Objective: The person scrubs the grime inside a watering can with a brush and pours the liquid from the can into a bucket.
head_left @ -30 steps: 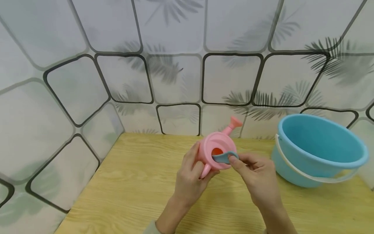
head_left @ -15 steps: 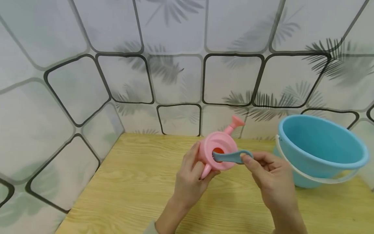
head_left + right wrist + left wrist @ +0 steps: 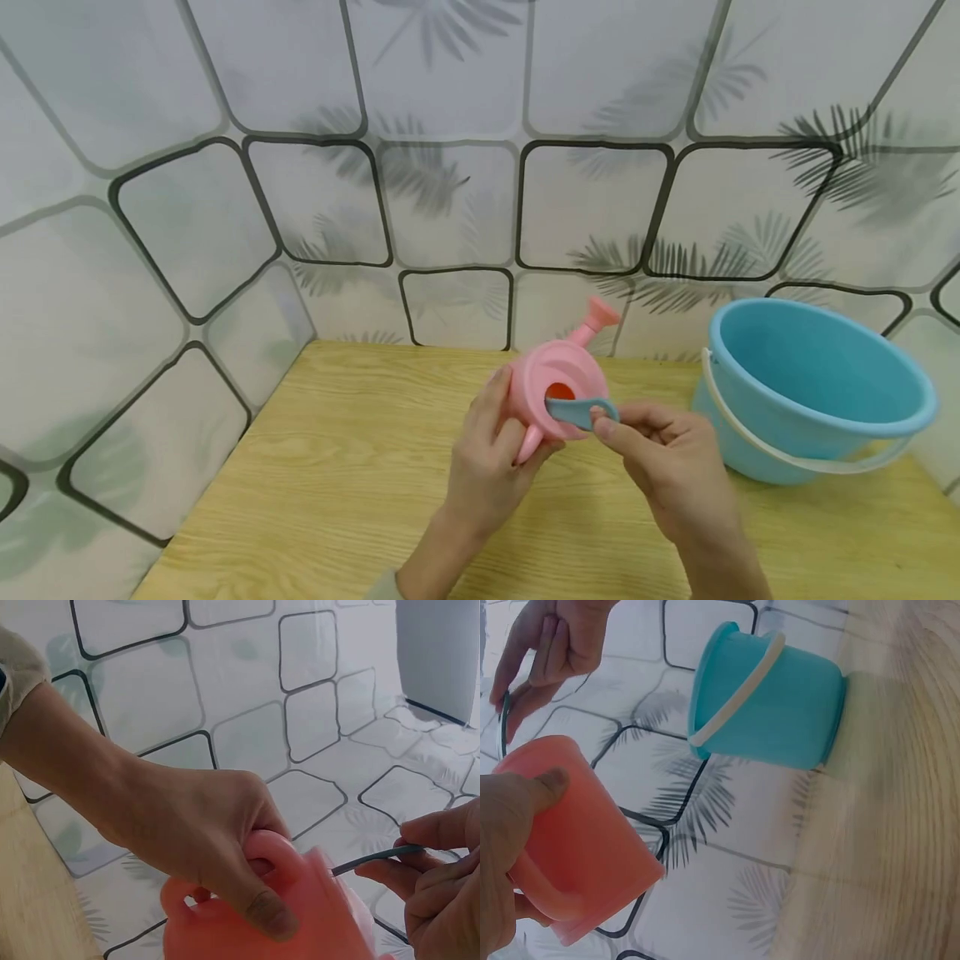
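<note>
My left hand [image 3: 483, 462] grips a pink toy watering can [image 3: 528, 383] by its body, with the handle towards me. The can is tilted so its round top opening faces me, and its spout points up and right. Orange-red shows inside that opening. Between thumb and fingers, my right hand [image 3: 667, 467] pinches the holed end of a flat blue-grey plastic tool [image 3: 572, 412]. The tool's other end goes into the can's opening and is hidden there. In the right wrist view the tool [image 3: 371, 859] appears edge-on at the can's rim.
A blue bucket [image 3: 765, 450] with a white handle [image 3: 810, 463] stands on the wooden table [image 3: 322, 467] to the right of my right hand. A patterned wall [image 3: 457, 217] rises behind the table and along its left side.
My right hand drew the blue-grey tool partway out to the right, then moved it back left, deeper into the opening. The left hand and watering can stay nearly still.
</note>
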Motion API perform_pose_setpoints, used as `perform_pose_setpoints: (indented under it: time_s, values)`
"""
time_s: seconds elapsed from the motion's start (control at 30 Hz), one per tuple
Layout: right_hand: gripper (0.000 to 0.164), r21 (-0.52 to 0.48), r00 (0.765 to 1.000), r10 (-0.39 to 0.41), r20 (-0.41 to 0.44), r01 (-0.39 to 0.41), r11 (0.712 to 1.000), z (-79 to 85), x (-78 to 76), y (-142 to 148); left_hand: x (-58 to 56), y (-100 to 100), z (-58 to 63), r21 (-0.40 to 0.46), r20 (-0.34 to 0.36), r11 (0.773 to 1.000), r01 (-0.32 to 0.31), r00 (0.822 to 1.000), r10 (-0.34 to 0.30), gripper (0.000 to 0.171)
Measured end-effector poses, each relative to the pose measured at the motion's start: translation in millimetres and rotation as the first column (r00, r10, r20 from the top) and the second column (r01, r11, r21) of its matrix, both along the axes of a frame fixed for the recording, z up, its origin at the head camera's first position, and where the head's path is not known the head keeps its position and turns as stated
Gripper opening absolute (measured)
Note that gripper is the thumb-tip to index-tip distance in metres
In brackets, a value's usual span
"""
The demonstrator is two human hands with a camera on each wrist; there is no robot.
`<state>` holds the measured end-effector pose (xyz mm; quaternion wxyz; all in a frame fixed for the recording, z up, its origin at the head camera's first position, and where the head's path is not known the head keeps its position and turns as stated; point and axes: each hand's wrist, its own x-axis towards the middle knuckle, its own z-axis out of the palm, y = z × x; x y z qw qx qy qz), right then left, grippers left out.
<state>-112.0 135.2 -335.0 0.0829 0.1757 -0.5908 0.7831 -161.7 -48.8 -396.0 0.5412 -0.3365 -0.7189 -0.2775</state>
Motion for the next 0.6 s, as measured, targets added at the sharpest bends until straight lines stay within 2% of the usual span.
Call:
perform_pose_setpoints:
  time_s: [0.1, 0.23, 0.33, 0.43, 0.5, 0.6]
  values:
    - [0.020, -0.007, 0.999, -0.015, 0.032, 0.015, 1.000, -1.1, 0.0, -3.1, -0.5, -1.1, -0.2, -0.009, 0.013, 1.000, -0.006, 1.000, 0.006, 0.038]
    - [0.023, -0.046, 1.000, 0.011, 0.008, -0.011, 0.999, -1.8, 0.9, -3.1, -1.5, -2.5, 0.0, 0.011, 0.040, 1.000, -0.012, 0.999, 0.011, 0.039]
    - [0.025, -0.053, 0.999, 0.042, 0.000, -0.041, 0.998, -1.7, 0.4, -4.7, -1.1, -0.2, 0.1, 0.005, -0.005, 1.000, -0.010, 1.000, 0.010, 0.038]
    - [0.023, -0.045, 1.000, 0.027, 0.014, -0.027, 0.999, -1.7, -0.4, -6.7, -0.7, 2.1, 0.1, 0.004, -0.044, 1.000, -0.019, 0.999, 0.019, 0.038]
    - [0.022, -0.054, 1.000, 0.010, 0.008, -0.010, 0.998, -2.2, -0.4, -7.1, -0.5, 2.3, 0.4, 0.014, -0.037, 0.999, -0.029, 0.999, 0.029, 0.039]
    - [0.025, -0.073, 0.999, 0.035, -0.016, -0.036, 0.997, -3.2, -0.5, -5.7, 0.3, 2.8, 0.2, 0.024, -0.030, 0.999, -0.042, 0.999, 0.043, 0.039]
